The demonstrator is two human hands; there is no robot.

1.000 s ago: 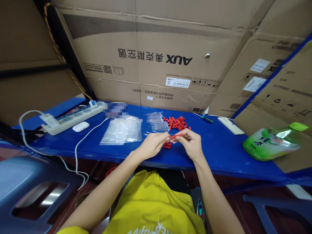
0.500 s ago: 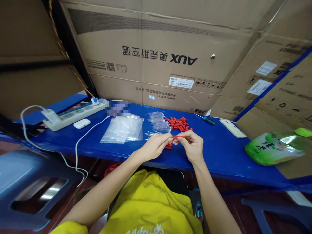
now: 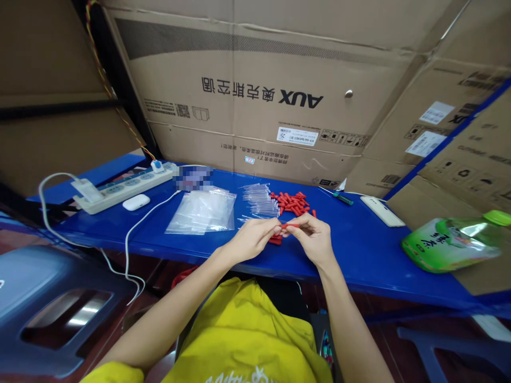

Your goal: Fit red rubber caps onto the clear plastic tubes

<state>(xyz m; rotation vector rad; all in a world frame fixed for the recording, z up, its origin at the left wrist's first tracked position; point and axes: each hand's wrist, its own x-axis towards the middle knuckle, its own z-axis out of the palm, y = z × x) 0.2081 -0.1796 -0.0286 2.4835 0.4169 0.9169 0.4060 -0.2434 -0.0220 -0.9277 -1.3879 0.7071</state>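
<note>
Pinched between the fingertips of your left hand and right hand, you held a red cap just in front of the red pile, where a slipped pinch could have dropped it.

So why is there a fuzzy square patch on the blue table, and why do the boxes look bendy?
Head view: the pixelated patch is blurred on purpose; the wide lens curves the brown cardboard boxes; glare shines on the clear plastic bags.
</note>
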